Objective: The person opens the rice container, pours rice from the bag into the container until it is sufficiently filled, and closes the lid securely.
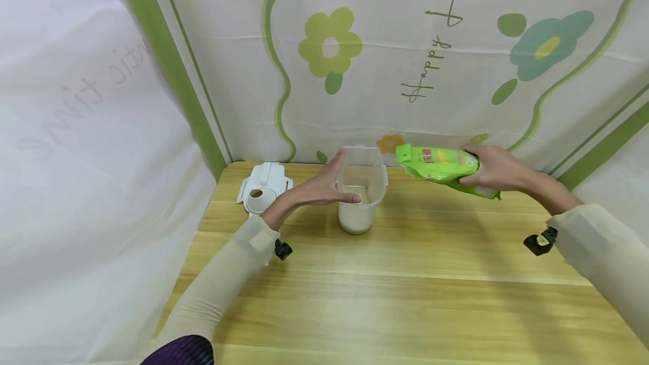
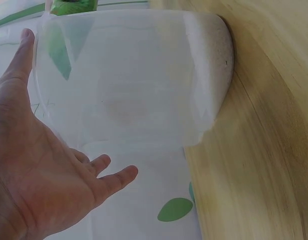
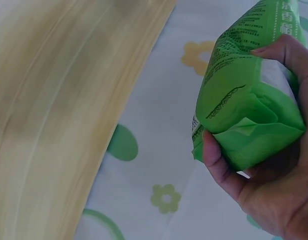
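A clear plastic container (image 1: 362,173) stands upright on the wooden table, with a layer of white contents (image 2: 209,75) at its bottom. My left hand (image 1: 320,185) is at its left side near the rim, with thumb and fingers spread widely about it. In the left wrist view the left hand (image 2: 53,165) has its fingers extended, not curled round the wall. My right hand (image 1: 494,168) grips a bright green printed bag (image 1: 438,163), raised and lying sideways to the container's right. The bag's folded end (image 3: 254,125) shows between the right hand's (image 3: 274,195) thumb and fingers.
A white lid (image 1: 266,182) with a round opening lies on the table, left of the container. Behind the table hangs a white cloth (image 1: 385,72) printed with flowers and lettering. Another cloth (image 1: 91,185) borders the left side. The wooden table (image 1: 385,297) extends toward me.
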The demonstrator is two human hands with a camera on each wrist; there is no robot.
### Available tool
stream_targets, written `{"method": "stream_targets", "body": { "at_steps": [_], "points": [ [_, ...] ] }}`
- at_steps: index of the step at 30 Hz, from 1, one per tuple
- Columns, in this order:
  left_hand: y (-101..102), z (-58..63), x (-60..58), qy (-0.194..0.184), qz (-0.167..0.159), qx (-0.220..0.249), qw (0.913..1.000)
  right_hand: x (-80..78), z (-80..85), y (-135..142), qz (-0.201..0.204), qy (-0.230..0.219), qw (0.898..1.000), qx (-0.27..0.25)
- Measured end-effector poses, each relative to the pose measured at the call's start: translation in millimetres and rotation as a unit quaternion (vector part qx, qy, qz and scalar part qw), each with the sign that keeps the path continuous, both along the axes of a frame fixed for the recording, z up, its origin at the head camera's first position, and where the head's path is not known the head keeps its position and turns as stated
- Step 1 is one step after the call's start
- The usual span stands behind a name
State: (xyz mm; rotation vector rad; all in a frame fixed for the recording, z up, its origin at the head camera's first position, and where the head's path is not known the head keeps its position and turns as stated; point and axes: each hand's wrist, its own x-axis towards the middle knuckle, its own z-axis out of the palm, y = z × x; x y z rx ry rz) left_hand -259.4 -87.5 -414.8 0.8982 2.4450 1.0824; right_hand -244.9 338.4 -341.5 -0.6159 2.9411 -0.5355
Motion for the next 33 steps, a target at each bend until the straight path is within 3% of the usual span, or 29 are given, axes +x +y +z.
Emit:
{"method": "stream_targets", "body": {
  "at_steps": [33],
  "points": [
    [2.1, -2.0, 0.8, -0.002, 0.009, 0.007, 0.9999, -10.9, 23.5, -66.7, -0.009, 0.043, 0.998, 0.047]
  ]
}}
